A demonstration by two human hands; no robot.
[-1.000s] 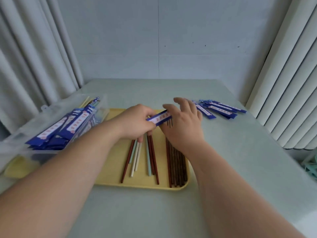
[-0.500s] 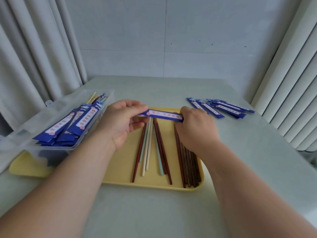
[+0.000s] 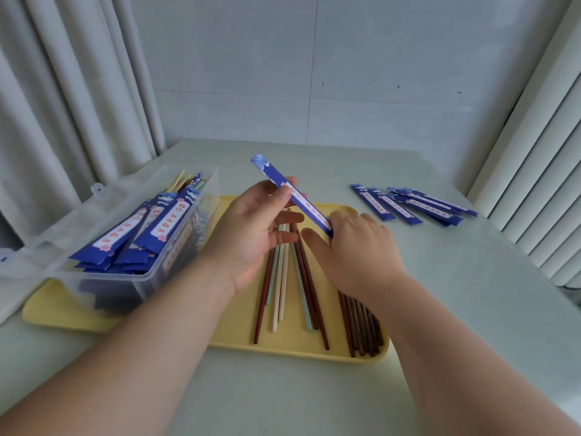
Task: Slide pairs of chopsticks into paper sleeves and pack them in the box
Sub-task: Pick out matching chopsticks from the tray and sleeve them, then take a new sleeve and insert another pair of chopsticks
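Our left hand, palm up, pinches blue paper sleeve between thumb and fingertips; sleeve tilted, far end raised. Our right hand meets sleeve's near end; we cannot tell whether it grips. Loose chopsticks on yellow tray beneath both hands. Clear box holding sleeved pairs left of left hand. Empty sleeves beyond right hand, to its right.

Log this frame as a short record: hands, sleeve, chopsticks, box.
left hand: pinches blue sleeve, tilted up above yellow tray
right hand: at sleeve's lower end, grip unclear
chopsticks: loose, mixed colours, lying on tray
box: clear, on tray's left end, holds sleeved pairs
spare sleeves: heap on table, far right
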